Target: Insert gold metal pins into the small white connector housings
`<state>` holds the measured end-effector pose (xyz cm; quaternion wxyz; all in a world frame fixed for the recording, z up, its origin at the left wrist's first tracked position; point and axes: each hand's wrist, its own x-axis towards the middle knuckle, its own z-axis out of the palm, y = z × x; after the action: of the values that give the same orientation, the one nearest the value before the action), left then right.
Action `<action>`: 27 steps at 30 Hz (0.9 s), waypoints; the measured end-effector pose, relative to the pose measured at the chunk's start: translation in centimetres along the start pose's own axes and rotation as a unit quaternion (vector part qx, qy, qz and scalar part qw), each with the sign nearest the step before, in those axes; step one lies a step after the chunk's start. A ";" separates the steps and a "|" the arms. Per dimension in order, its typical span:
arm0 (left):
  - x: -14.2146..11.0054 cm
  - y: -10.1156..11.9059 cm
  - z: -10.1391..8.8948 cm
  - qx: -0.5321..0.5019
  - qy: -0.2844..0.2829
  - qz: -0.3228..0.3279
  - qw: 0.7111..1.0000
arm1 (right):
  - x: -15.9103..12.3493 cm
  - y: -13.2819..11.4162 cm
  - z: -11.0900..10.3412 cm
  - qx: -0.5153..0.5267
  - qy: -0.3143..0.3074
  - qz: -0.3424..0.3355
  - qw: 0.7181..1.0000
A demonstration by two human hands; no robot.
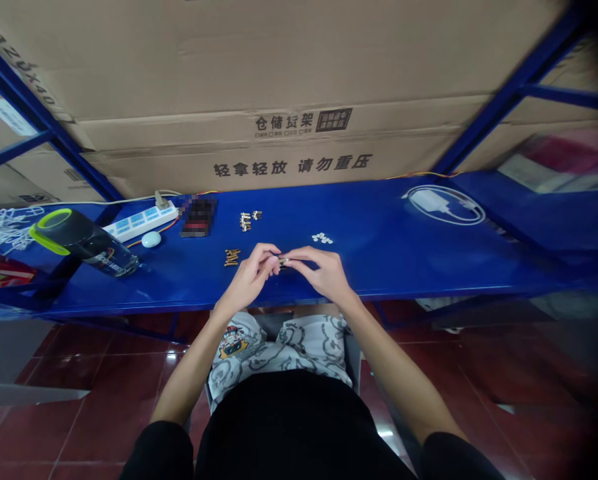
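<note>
Above the front part of the blue shelf, my left hand (256, 270) and my right hand (323, 268) meet fingertip to fingertip. Pinched between them is a small brass-coloured part (283, 262), mostly covered by the fingers, so its exact kind does not show. Just left of my left hand lies a group of small brass-coloured pieces (231, 257). Farther back sits another cluster of small pieces with pale and brown parts (245, 221). Several small white pieces (322, 238) are scattered behind my right hand.
On the left of the blue shelf (379, 233) are a dark bottle (91, 243) with a green loop, a white power strip (143, 221), a pale rounded object (151, 239) and a blurred dark item (199, 217). A charger with white cable (429, 200) lies right. Cardboard (289, 67) stands behind.
</note>
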<state>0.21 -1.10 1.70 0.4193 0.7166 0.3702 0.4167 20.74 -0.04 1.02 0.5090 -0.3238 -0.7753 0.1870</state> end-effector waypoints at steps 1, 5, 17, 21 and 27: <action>0.1 0.0 0.0 0.003 0.008 -0.006 1.000 | 0.0 -0.1 0.0 -0.004 0.003 0.000 1.000; 0.3 0.2 -0.2 0.056 0.019 -0.005 0.998 | 0.1 -0.4 -0.1 -0.014 0.021 -0.005 1.000; 0.3 -0.3 0.0 0.095 0.045 0.041 0.994 | 0.1 0.0 0.0 0.003 0.015 -0.021 1.000; 0.2 -0.2 -0.1 0.107 0.061 0.031 0.992 | 0.1 0.2 0.1 0.020 -0.003 -0.014 1.000; 0.2 -0.4 -0.1 0.096 0.060 0.038 0.993 | 0.4 0.0 -0.1 -0.003 0.003 0.031 1.000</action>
<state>0.13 -0.80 1.41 0.3099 0.7408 0.4054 0.4368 20.68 0.21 1.31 0.5040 -0.3498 -0.7641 0.1995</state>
